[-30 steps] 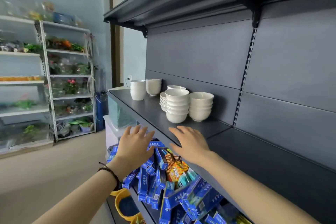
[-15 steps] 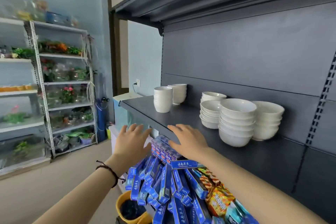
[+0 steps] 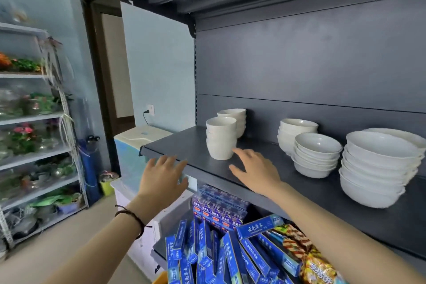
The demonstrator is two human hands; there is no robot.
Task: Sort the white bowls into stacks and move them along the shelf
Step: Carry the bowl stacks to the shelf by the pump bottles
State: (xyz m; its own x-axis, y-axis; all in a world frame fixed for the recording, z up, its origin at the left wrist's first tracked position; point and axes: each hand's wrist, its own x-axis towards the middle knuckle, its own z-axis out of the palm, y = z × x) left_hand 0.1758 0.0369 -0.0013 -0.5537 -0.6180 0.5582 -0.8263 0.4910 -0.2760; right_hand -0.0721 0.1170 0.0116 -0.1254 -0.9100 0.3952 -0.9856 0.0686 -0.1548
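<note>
- The white bowls stand in stacks on the dark shelf [image 3: 288,182]. The front tall stack [image 3: 221,138] of narrow, deep bowls stands near the shelf's left end, and every place below is given from it.
- Just behind it and slightly to the right is a second tall stack [image 3: 235,120], partly hidden by it.
- Well to its right is a back stack [image 3: 297,130] of wider bowls. A middle stack [image 3: 317,154] in front of that one covers its lower right part.
- Farther right is the large stack [image 3: 375,168] of the widest bowls. It hides most of another stack [image 3: 401,136] behind it.
- The right hand [image 3: 255,168] hovers low over the shelf, just right of the front tall stack and nearer the camera. Its fingers are spread and it grasps nothing. The forefinger tip is by the stack's base, but whether it touches cannot be told.
- The left hand [image 3: 161,177] is below and to the left of the stack, in front of the shelf's front edge. Its fingers are loose and spread and it holds nothing. A dark cord bracelet [image 3: 131,219] circles its wrist.
- Below the stack, under the shelf, lie blue boxes [image 3: 207,249] in a heap, with snack packets [image 3: 318,265] to their right.
- Far left of the stack stands a white rack [image 3: 66,122] holding plants.
</note>
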